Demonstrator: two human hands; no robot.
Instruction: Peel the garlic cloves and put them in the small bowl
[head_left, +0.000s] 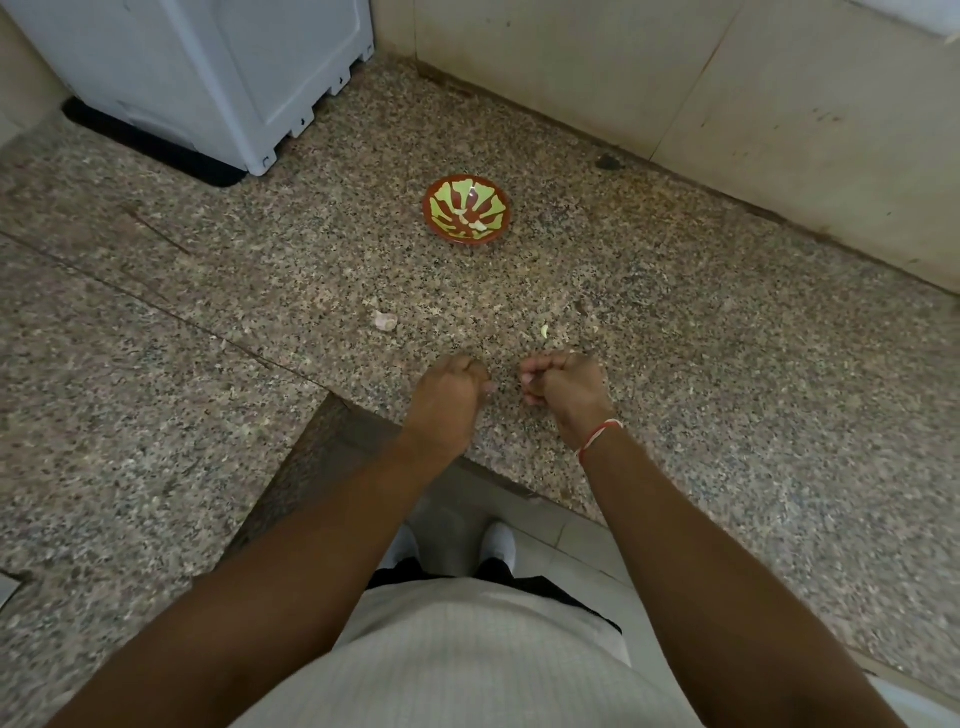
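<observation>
The small bowl (468, 216) sits on the speckled stone counter (675, 322), and everything else is easiest placed from it. A few pale peeled cloves (475, 224) lie in its bottom. Nearer the person than the bowl, and to its left, lies a pinkish scrap of garlic skin (385, 320); nearer and a little to its right lies a small pale piece (544, 331), either a clove or a peel, too small to tell.

Closer still, both hands hover low over the counter edge, slightly apart. The left hand (453, 387) is curled with its fingertips drawn together. The right hand (563, 382) is curled too, its fingers bunched as if pinching something. Whether either holds a clove is hidden, so no clove's long axis or pointing can be read; those in the bowl are too small to judge.

The likely trouble is a slick clove popping out of a tight pinch and going off the counter edge just below the hands. The reach to the bowl is also long, so a clove could drop short. Skin bits could ride along into the bowl.
</observation>
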